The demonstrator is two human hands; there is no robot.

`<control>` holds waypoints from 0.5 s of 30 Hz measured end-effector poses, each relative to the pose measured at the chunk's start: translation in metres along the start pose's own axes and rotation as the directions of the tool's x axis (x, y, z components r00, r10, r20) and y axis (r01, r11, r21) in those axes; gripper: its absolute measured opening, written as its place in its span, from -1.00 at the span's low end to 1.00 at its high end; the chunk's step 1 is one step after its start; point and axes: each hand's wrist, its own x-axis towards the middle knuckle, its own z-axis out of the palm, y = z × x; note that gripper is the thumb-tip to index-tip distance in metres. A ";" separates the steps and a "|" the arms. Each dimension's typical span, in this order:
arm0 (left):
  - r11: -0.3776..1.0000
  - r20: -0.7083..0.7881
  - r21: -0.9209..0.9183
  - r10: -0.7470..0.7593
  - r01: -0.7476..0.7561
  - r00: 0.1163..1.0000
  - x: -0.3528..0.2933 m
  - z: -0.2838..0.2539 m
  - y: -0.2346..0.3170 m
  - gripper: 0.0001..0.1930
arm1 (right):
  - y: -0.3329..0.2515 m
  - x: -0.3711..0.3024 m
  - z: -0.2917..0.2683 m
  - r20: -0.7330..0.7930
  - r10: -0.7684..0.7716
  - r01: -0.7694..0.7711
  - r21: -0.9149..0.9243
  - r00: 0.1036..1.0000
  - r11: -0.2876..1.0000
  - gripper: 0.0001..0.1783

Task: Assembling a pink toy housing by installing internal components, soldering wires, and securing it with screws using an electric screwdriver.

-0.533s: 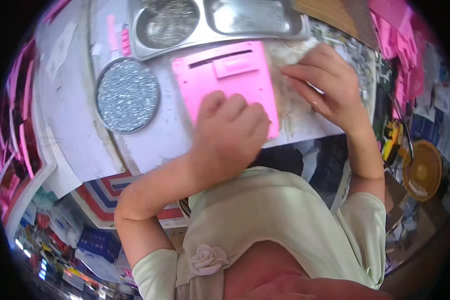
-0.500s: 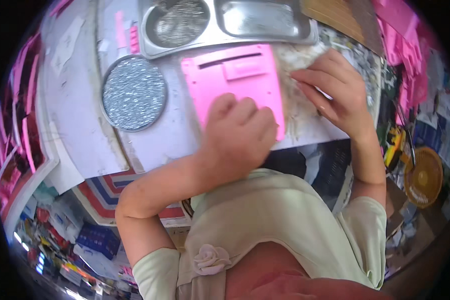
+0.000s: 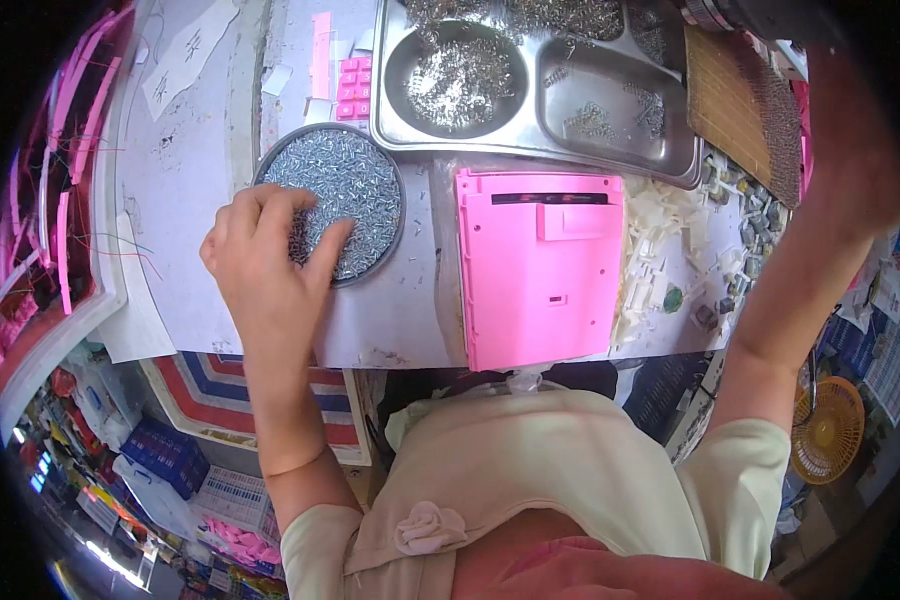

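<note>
My left hand [image 3: 270,248] reaches over a round dish [image 3: 400,215] of small silver screws [image 3: 342,185]. Its thumb and fingers are apart, and the fingertips touch the screws; I see nothing held between them. To the right of the dish, a pink plastic case [image 3: 530,290] lies flat near the table's front edge, with a dark slot and a raised panel at its far end. Neither hand touches it. My right hand [image 3: 855,140] is raised at the far right, dark and smeared, so its fingers cannot be made out.
A steel compartment tray [image 3: 530,150] behind the case holds small metal springs. Small white plastic parts [image 3: 655,265] lie right of the case. A pink keypad [image 3: 354,88] sits behind the dish. A yellow basket [image 3: 828,430] stands low at right; pink parts with wires [image 3: 65,230] fill the left side.
My left hand has left the pink case and moved left to the screw dish. My right hand has gone up and to the right, away from the white parts. The whole view has shifted.
</note>
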 end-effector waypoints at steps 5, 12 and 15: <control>0.996 0.034 -0.081 -0.022 0.025 0.999 -0.010 -0.003 -0.010 -0.93 | 0.017 0.029 0.052 0.344 0.175 -0.256 0.207 0.923 0.944 -0.64; 0.992 -0.123 -0.127 -0.025 0.009 0.992 -0.015 0.009 -0.022 -0.90 | -0.015 -0.029 0.097 0.550 0.038 -0.261 0.335 0.834 0.905 -0.65; 0.993 -0.103 -0.120 -0.027 0.014 0.994 -0.015 0.007 -0.025 -0.85 | -0.020 -0.046 0.114 0.480 0.095 -0.261 0.291 0.872 0.920 -0.65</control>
